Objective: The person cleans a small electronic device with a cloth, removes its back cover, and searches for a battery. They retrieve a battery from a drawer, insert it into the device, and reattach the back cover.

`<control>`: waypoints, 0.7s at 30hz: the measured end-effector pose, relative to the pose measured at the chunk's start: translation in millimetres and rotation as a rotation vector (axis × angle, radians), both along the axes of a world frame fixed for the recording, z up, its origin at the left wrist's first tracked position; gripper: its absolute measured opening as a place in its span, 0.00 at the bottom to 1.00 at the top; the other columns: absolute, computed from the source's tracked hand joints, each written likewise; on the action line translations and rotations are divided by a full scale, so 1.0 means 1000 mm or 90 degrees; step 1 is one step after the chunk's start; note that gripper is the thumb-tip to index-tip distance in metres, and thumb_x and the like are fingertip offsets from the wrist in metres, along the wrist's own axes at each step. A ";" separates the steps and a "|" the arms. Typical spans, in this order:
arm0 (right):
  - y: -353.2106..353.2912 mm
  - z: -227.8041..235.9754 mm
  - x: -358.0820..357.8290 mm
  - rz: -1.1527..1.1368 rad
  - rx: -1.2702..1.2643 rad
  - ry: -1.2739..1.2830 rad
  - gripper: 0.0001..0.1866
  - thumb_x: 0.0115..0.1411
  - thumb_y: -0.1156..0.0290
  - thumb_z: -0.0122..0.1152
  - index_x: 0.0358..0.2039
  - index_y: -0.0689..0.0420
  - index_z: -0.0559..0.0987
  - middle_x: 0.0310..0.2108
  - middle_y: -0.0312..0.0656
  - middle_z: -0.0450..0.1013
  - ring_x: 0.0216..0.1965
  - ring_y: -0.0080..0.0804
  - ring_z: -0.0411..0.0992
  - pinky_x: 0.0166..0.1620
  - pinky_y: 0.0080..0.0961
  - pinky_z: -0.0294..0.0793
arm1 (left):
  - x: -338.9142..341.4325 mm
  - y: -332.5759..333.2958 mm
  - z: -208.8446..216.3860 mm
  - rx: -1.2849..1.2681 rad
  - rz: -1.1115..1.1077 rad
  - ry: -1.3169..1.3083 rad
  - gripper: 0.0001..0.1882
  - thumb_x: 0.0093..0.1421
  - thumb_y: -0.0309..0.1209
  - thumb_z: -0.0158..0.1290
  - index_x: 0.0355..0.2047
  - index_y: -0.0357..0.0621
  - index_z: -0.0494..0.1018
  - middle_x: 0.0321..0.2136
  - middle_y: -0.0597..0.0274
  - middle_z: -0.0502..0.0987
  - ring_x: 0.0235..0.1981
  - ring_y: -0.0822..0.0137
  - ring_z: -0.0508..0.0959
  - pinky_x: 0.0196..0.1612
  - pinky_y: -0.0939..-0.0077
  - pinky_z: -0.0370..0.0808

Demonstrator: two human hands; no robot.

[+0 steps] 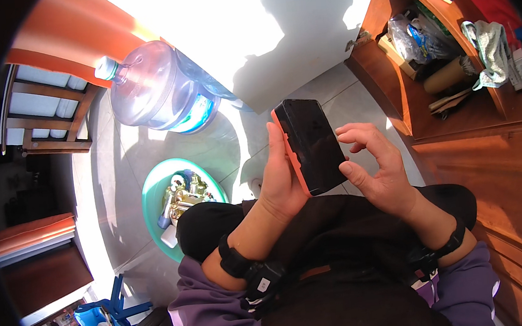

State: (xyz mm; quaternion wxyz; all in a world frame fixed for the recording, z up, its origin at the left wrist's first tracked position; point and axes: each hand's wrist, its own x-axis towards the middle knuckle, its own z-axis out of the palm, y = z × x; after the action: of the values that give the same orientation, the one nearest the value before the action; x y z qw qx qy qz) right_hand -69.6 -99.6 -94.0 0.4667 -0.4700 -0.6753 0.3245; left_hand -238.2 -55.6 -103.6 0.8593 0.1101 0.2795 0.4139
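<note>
My left hand (pixel 282 183) is closed around the left edge of a smartphone (pixel 314 142), which has a dark screen and an orange case. The phone is tilted, its screen turned toward me. Beside the phone's right edge is my right hand (pixel 380 169), its fingers bent and apart, with nothing seen between thumb and fingers. Whether a fingertip touches the phone's edge I cannot tell. Black straps with small devices circle both my wrists.
A mint-green basin (pixel 153 220) of metal fittings stands on the tiled floor at left. Beyond it is a large clear water bottle (pixel 150 89). An open wooden cabinet (pixel 457 116) with bags and a cloth (pixel 489 53) lies at right. A white panel (pixel 209 17) stands ahead.
</note>
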 end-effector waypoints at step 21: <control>-0.001 -0.014 -0.010 -0.025 -0.476 0.391 0.21 0.57 0.62 0.57 0.46 0.63 0.68 0.35 0.38 0.69 0.34 0.18 0.64 0.34 0.15 0.63 | 0.006 -0.011 -0.008 0.120 0.005 0.291 0.34 0.59 0.46 0.52 0.55 0.52 0.44 0.48 0.61 0.62 0.50 0.63 0.66 0.50 0.48 0.67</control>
State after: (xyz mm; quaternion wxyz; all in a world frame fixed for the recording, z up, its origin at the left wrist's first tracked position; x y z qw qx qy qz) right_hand -79.7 -100.6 -108.1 0.4494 -0.5005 -0.3341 0.6602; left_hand -232.5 -67.0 -111.2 0.7578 0.2796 0.4272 0.4062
